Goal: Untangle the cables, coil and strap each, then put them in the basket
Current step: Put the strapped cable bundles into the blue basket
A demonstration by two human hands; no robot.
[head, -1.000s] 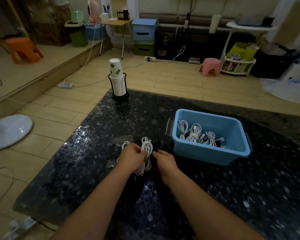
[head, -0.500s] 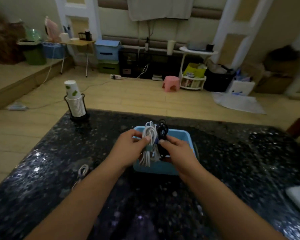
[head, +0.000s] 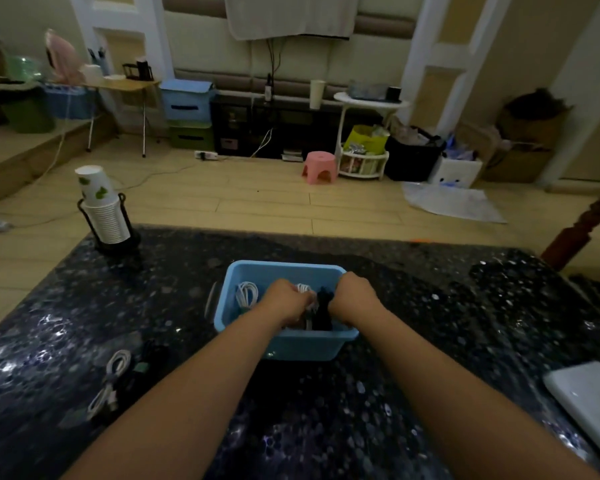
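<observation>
Your dark speckled table (head: 430, 323) fills the lower view; on it, dead ahead of you, sits the blue plastic basket (head: 284, 344), and both your arms reach straight into it; top left stands a stack of paper cups (head: 106, 216) in a black holder, well apart from the action. Your left hand (head: 286, 301) is curled round a coiled white cable (head: 305, 289); your right hand (head: 354, 299) is curled round a coiled black cable (head: 323, 306); the two bundles sit side by side between your fists, already below the rim, long axes running up-down, loops topmost. Another white coil (head: 246, 294) lies in the basket just left of your left hand. So the drop is straight down from your fingers; by my read, letting go is all that's left here. Then look near left: a white cable (head: 110, 379) lies loose on the table beside a dark bundle too dim to identify; your left hand is the nearer one.
</observation>
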